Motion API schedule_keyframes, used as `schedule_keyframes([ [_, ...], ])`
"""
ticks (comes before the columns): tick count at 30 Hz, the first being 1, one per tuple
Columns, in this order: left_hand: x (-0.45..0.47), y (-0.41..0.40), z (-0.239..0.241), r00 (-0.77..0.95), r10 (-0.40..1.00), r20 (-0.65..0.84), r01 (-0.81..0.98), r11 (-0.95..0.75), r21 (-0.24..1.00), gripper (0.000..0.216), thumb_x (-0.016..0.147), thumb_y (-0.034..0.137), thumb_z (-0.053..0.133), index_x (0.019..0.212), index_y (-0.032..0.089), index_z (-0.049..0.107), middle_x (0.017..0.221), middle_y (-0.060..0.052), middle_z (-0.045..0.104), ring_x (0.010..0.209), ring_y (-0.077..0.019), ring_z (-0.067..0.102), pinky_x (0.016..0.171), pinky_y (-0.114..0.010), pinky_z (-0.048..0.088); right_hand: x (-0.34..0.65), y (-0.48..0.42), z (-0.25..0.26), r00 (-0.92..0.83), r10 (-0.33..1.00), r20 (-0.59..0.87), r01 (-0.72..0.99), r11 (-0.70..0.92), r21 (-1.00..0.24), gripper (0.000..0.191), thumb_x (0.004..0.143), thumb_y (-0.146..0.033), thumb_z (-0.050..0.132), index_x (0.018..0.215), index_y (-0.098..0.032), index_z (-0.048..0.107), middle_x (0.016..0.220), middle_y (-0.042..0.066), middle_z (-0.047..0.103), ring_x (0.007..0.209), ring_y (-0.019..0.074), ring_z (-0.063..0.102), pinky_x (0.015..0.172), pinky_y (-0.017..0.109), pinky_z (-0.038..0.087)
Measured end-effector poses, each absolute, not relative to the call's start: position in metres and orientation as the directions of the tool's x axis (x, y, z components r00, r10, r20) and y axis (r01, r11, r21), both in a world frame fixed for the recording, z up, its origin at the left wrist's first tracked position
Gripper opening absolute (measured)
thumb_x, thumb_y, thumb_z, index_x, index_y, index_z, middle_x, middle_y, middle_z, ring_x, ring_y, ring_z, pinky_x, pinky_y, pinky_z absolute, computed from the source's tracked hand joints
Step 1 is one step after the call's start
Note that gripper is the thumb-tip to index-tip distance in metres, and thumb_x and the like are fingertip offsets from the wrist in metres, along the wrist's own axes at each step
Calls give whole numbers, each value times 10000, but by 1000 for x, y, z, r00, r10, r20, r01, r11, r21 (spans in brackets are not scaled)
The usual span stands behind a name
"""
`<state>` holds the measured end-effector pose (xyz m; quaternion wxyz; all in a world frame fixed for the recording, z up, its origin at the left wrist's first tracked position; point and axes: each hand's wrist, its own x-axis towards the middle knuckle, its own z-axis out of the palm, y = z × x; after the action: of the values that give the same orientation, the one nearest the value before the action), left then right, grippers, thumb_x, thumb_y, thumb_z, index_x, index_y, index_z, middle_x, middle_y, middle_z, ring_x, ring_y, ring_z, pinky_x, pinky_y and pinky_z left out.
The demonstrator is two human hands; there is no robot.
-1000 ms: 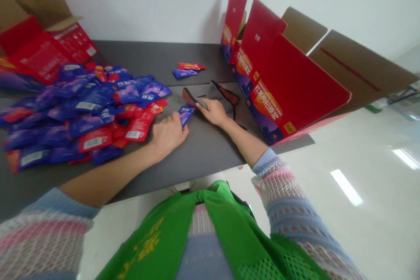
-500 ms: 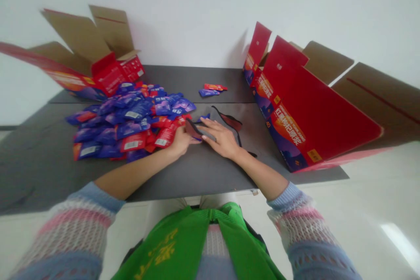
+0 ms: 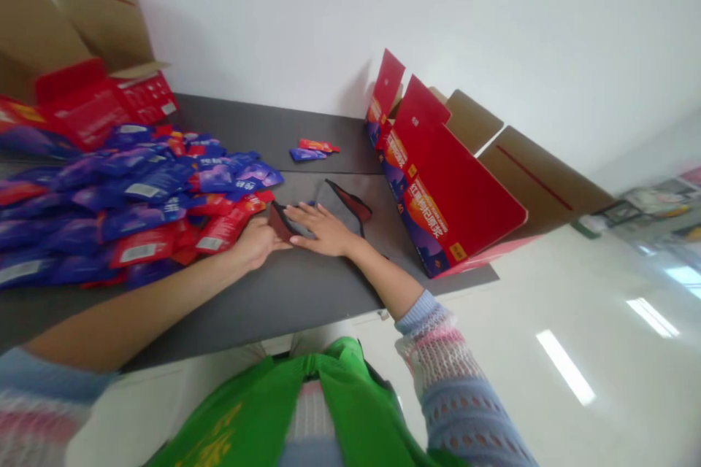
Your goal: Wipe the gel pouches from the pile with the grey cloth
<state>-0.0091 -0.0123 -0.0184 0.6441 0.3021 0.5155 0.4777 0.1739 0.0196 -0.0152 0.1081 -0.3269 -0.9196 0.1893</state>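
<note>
A grey pouch (image 3: 340,202) with a dark red lining lies on the grey table (image 3: 285,288). My left hand (image 3: 253,241) is curled at the pouch's raised red-lined mouth (image 3: 278,222), gripping its edge; its fingertips are hidden there. My right hand (image 3: 324,228) rests flat on the pouch with the fingers stretched out, pointing left. A big heap of blue and red sachets (image 3: 131,197) lies just left of my left hand.
An open red carton (image 3: 443,190) with brown flaps leans on the table to the right of the pouch. Another open red carton (image 3: 93,95) stands at the back left behind the heap. Two loose sachets (image 3: 312,150) lie further back. The table's front edge runs below my forearms.
The blue sachet that my left hand held a second ago is out of sight at the pouch mouth. My right hand went from holding the flap to lying flat. The camera swung.
</note>
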Motion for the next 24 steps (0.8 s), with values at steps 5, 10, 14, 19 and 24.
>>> schedule_keyframes([
  [5, 1, -31, -12, -7, 898, -441, -306, 418, 856, 184, 797, -38, 525, 767, 76, 666, 743, -103, 741, 694, -212, 743, 763, -406, 635, 180, 27, -14, -717, 697, -22, 640, 646, -416, 621, 1028, -545, 297, 1580, -261, 290, 1638, 8, 298, 1550, 228, 158, 1259, 534, 73],
  [10, 3, -34, -4, 87, 867, -491, -283, 494, 822, 188, 862, -13, 474, 864, 23, 659, 819, -188, 749, 721, -261, 761, 707, -372, 639, 195, 43, -16, -622, 781, -58, 745, 567, -350, 617, 1035, -543, 252, 1560, -233, 348, 1634, 13, 304, 1552, 233, 146, 1261, 528, 70],
  [14, -1, -29, -5, 35, 860, -509, -185, 507, 842, 170, 847, 2, 485, 915, 23, 640, 752, -193, 738, 644, -294, 751, 608, -391, 629, 206, 50, -24, -478, 878, 25, 829, 461, -318, 569, 1042, -513, 266, 1537, -259, 388, 1586, 42, 407, 1534, 245, 226, 1234, 614, -4],
  [19, -9, -21, -7, 39, 837, -545, -136, 545, 827, 187, 816, 20, 518, 942, 36, 655, 724, -205, 735, 628, -313, 745, 626, -425, 619, 215, 48, -16, -225, 950, 217, 861, 298, -412, 571, 1059, -453, 238, 1574, -216, 308, 1416, 113, 606, 1361, 246, 531, 1235, 612, -1],
  [24, -13, -13, -5, 24, 841, -540, -185, 535, 825, 180, 803, 0, 520, 880, 46, 676, 777, -172, 748, 678, -255, 746, 697, -387, 621, 206, 28, 4, -428, 837, 341, 645, 547, -534, 551, 1043, -403, 321, 1580, -283, 287, 1567, 30, 438, 1437, 196, 431, 1237, 474, 249],
])
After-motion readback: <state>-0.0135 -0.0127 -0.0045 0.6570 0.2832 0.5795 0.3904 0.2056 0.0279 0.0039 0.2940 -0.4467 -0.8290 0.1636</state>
